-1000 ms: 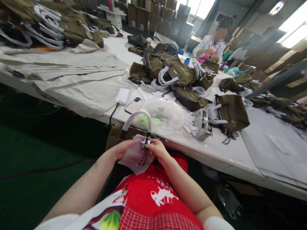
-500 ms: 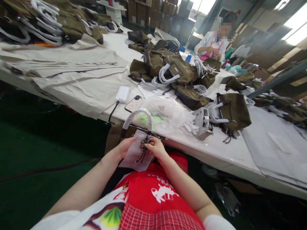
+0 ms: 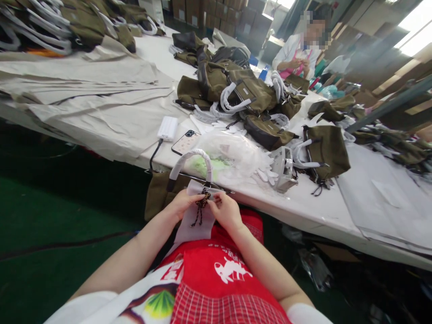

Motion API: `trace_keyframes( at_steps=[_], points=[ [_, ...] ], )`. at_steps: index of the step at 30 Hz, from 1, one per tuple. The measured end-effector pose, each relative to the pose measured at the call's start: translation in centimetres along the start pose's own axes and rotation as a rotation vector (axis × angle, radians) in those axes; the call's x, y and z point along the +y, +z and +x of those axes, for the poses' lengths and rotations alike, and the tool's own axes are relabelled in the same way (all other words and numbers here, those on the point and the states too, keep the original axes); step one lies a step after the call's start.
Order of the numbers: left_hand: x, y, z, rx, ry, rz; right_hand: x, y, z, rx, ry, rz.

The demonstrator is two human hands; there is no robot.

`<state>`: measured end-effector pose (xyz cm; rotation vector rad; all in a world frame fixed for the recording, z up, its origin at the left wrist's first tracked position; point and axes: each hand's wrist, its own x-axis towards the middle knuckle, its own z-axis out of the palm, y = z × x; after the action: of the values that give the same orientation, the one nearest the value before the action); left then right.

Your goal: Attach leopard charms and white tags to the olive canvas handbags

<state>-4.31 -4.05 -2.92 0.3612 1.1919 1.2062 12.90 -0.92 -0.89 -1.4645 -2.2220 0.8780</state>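
Observation:
An olive bag [image 3: 157, 193] hangs at the table's near edge, its wrapped white handle [image 3: 192, 155] standing up in an arch. A dark patterned charm [image 3: 202, 200] with dangling cords hangs below the handle's right end, over a thin white sheet [image 3: 197, 227]. My left hand [image 3: 184, 203] pinches the charm and the sheet from the left, thumb across the charm. On the right, my right hand [image 3: 225, 209] has bent fingers at the sheet's upper edge beside the charm; its fingertips are close together and what they grip is too small to tell.
On the white table [image 3: 320, 211] lie a phone [image 3: 184, 141], a white power bank [image 3: 168, 128], a plastic bag [image 3: 232, 155] with white gloves, a clear holder [image 3: 285, 171] and piled olive bags [image 3: 249, 92]. A person [image 3: 297, 56] works across the table.
My left hand has moved from the sheet's left edge onto the charm. My right hand has shifted slightly right, off the charm's middle. The sheet now wraps narrower behind the charm.

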Motion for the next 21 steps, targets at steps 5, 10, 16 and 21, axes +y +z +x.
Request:
trace_keyframes(
  at_steps=[5,10,16,21],
  points=[
    [0.2,-0.4,0.1,0.004,-0.021,0.022,2.1,-2.2,0.3,-0.019,0.118,-0.115],
    [-0.3,-0.6,0.3,0.075,0.074,0.103,3.2,-0.3,0.4,-0.198,0.047,0.163],
    [-1.6,0.0,0.3,0.202,0.259,0.297,0.4,2.5,1.6,-0.024,-0.107,0.074],
    [-2.2,-0.1,0.1,0.259,0.334,0.467,-1.0,3.2,3.2,-0.09,-0.098,-0.136]
  ],
)
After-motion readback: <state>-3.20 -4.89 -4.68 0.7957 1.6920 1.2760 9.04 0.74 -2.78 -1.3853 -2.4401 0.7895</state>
